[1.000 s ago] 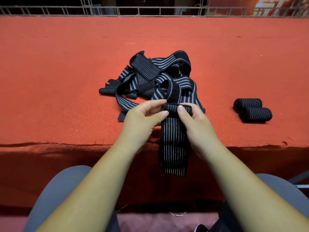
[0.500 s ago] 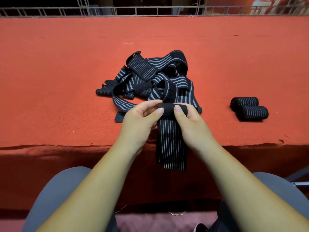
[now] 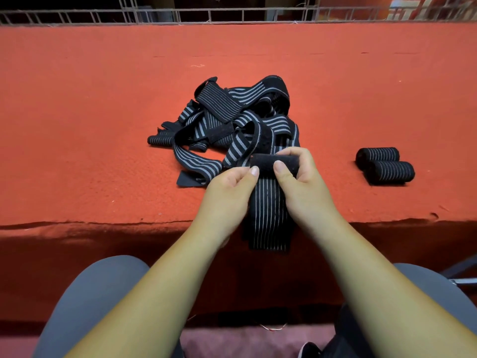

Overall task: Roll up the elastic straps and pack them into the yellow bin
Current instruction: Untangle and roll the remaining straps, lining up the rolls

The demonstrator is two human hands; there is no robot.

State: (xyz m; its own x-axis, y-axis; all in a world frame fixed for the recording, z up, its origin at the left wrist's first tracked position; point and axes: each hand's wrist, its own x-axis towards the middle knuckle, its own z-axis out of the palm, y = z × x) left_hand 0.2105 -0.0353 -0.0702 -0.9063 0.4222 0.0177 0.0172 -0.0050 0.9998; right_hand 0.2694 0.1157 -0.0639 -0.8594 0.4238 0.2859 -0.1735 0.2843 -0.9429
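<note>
A black elastic strap with thin grey stripes (image 3: 268,210) hangs over the table's front edge, its top end wound into a small roll. My left hand (image 3: 227,192) and my right hand (image 3: 302,184) both pinch that roll, thumbs on the near side, fingers curled behind. Just beyond the hands lies a tangled pile of loose black-and-grey straps (image 3: 232,122). Two finished rolls (image 3: 384,165) lie side by side on the right of the table. No yellow bin is in view.
The table is covered in orange-red felt (image 3: 90,125), its front edge running across below my hands. A metal wire fence (image 3: 232,15) runs along the far edge. My grey-trousered knees (image 3: 98,293) are under the table edge.
The roll between my thumbs has grown thicker and the hanging tail has shortened a little. Both hands stayed in the same place near the table's front edge.
</note>
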